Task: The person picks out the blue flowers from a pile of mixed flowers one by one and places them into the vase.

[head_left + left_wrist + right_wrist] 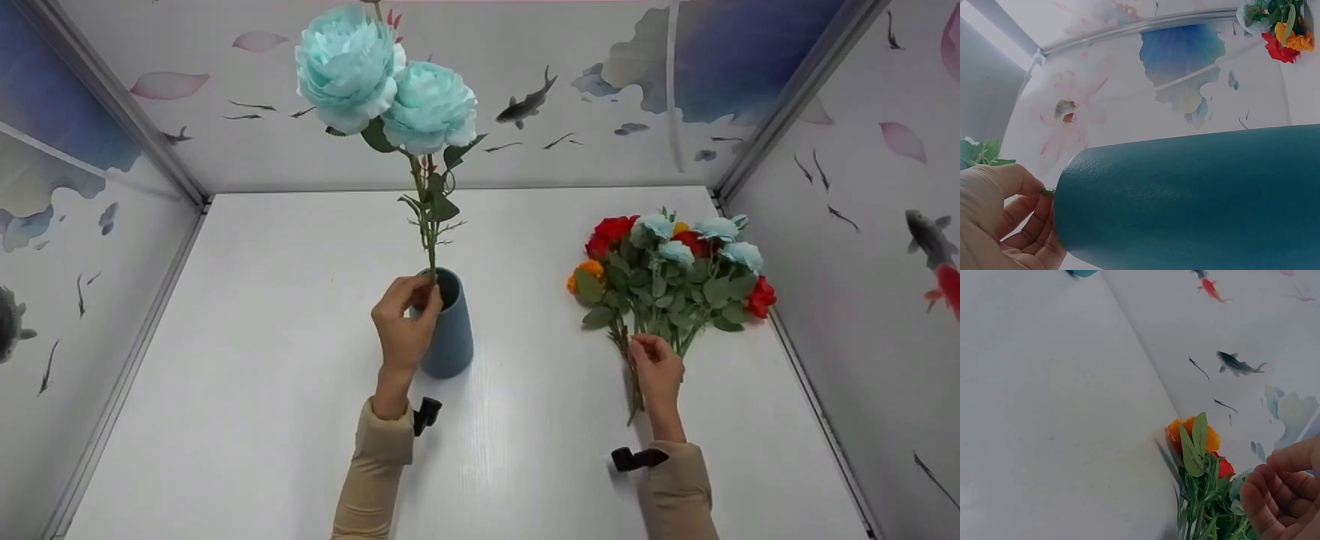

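Observation:
My left hand [407, 319] pinches the green stems [429, 244] of artificial flowers with large pale turquoise blooms [429, 109]. They stand upright over the mouth of a blue-green vase [448, 341]. In the left wrist view the thumb and fingers hold a bit of stem [1048, 192] right at the rim of the vase [1185, 197]. My right hand [658, 367] is over the stems of a bunch of artificial flowers [667, 281] lying on the table. Its fingers [1258, 498] are loosely curled beside the bunch, with no stem visible between the tips.
The bunch has red, orange and light blue blooms among green leaves, at the right of the white table [262, 337]. Printed walls [525, 157] with fish and petals enclose the table at the back and both sides. A black wrist camera [637, 459] sits on each sleeve.

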Demonstrator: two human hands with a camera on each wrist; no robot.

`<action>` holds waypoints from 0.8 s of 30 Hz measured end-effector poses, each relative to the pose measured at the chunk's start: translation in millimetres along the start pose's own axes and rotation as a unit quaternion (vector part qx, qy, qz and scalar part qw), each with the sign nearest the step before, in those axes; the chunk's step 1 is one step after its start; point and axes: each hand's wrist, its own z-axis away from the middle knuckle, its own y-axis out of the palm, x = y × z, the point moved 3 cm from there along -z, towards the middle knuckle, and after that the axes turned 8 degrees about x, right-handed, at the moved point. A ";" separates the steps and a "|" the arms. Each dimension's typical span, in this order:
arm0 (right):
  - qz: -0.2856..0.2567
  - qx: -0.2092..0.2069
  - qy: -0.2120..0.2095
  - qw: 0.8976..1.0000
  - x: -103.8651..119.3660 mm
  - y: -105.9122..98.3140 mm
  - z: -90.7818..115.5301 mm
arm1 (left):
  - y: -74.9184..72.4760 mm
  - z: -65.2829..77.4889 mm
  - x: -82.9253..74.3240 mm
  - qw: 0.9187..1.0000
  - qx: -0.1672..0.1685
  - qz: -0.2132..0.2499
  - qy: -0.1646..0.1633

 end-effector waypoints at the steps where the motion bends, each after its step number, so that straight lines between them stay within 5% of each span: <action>1: 0.010 -0.007 -0.003 1.000 -1.5 -1.4 -0.6 | -0.1 0.6 1.1 1.000 -0.001 0.002 -0.001; 9: 0.055 -0.046 -0.049 0.996 -3.2 -11.4 -1.9 | 0.1 1.4 3.2 1.000 -0.003 -0.014 0.010; 24: 0.116 -0.081 -0.012 0.990 -9.8 -23.3 -5.7 | 0.9 3.0 4.5 1.000 0.003 -0.025 0.001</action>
